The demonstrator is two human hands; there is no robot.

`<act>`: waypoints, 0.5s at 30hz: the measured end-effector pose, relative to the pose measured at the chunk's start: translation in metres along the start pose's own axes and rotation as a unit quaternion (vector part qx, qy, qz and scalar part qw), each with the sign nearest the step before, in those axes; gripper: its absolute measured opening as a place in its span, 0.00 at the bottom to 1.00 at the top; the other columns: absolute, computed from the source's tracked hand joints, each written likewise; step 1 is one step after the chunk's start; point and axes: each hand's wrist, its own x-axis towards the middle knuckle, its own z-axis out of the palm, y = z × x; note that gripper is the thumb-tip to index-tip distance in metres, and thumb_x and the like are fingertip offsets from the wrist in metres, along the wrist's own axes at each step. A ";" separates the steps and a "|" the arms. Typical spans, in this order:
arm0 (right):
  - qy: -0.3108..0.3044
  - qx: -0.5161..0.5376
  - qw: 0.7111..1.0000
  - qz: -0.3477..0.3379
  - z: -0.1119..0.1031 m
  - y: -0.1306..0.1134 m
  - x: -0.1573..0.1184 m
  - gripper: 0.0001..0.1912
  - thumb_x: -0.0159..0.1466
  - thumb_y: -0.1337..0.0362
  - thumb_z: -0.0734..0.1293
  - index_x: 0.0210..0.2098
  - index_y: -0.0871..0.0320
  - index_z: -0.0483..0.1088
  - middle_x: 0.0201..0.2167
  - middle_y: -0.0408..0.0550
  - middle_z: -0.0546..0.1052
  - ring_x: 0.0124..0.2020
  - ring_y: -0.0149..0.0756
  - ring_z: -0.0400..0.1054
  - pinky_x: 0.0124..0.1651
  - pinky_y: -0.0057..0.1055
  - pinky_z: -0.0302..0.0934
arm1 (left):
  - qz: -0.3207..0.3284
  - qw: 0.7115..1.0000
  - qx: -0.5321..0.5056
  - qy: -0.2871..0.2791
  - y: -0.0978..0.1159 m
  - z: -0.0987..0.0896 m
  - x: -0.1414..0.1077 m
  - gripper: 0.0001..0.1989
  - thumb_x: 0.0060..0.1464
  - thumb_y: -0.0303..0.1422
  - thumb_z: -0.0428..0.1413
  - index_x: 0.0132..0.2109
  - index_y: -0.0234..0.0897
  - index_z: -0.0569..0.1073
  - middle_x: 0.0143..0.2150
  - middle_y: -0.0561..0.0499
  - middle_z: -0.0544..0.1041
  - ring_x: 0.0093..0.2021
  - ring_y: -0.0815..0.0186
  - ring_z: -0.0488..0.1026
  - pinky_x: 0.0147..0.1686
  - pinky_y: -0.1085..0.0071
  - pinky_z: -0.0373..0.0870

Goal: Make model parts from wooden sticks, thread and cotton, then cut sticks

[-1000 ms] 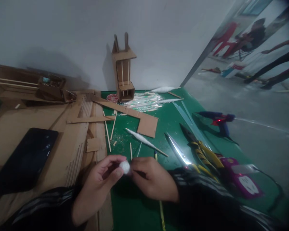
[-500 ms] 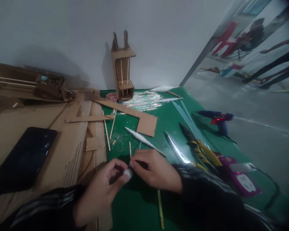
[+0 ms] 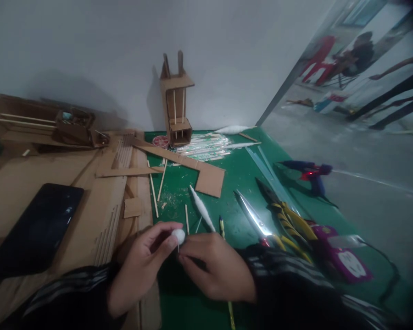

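In the head view my left hand [image 3: 146, 259] is closed, thumb and fingers pinching a small white ball [image 3: 178, 236] that looks like wound thread or fluff. Just right of it, my right hand [image 3: 215, 266] is closed with its fingertips together. A thin pale strand [image 3: 178, 248] runs between the ball and those fingertips; its exact kind is unclear. Beyond the right hand lies a stick wound with white fibre [image 3: 202, 208], its near end hidden by the hand. A yellowish patterned stick [image 3: 222, 227] passes under that same hand.
Scissors [image 3: 253, 213], pliers [image 3: 282, 211], a purple device [image 3: 347, 256] and a glue gun [image 3: 311, 172] lie right. Left is a dark tablet or phone [image 3: 37, 229] on cardboard. A cardboard structure [image 3: 175, 105] stands by the wall near cut cardboard [image 3: 209, 181]. People [image 3: 402, 94] are beyond.
The white ball has risen slightly and moved left in my left hand. My right hand has shifted down and left. The fibre-wound stick has swung to a steeper angle.
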 end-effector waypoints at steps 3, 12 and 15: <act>0.001 0.045 0.999 0.003 0.000 0.007 0.002 0.10 0.64 0.71 0.59 0.28 0.61 0.68 0.25 0.45 0.70 0.26 0.29 0.64 0.30 0.25 0.57 | 0.001 0.999 -0.036 -0.019 0.000 -0.001 -0.004 0.15 0.57 0.42 0.57 0.48 0.40 0.73 0.43 0.50 0.77 0.45 0.63 0.72 0.45 0.72 0.68; 0.042 0.056 0.997 0.039 -0.015 0.018 0.009 0.11 0.65 0.72 0.61 0.28 0.61 0.70 0.24 0.43 0.70 0.25 0.27 0.64 0.29 0.23 0.56 | 0.018 0.996 -0.012 -0.084 0.004 -0.004 -0.012 0.11 0.58 0.41 0.57 0.41 0.39 0.71 0.36 0.52 0.73 0.38 0.66 0.70 0.38 0.74 0.66; 0.063 0.043 0.996 0.050 -0.019 0.017 0.009 0.11 0.66 0.71 0.61 0.29 0.60 0.70 0.24 0.42 0.70 0.26 0.28 0.64 0.30 0.24 0.56 | 0.002 0.996 0.011 -0.089 0.002 -0.002 -0.010 0.10 0.59 0.40 0.56 0.42 0.39 0.70 0.37 0.52 0.73 0.39 0.66 0.71 0.40 0.73 0.67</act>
